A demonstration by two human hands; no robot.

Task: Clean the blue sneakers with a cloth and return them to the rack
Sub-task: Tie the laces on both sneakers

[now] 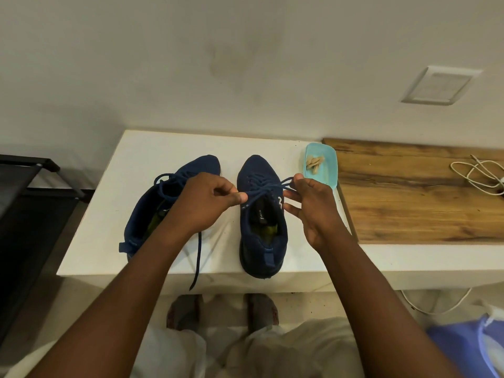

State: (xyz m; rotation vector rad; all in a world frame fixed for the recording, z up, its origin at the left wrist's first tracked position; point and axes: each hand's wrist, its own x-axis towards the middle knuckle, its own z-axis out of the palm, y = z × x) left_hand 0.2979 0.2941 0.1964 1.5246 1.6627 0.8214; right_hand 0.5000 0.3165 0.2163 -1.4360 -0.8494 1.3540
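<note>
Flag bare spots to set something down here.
Free: back-left corner of the white tabletop, behind the left dark blue knit sneaker; brown wooden top between teal plastic tray and coiled white cable. Crowded: between the sneakers, where left hand and right hand pinch the right sneaker's blue laces.
</note>
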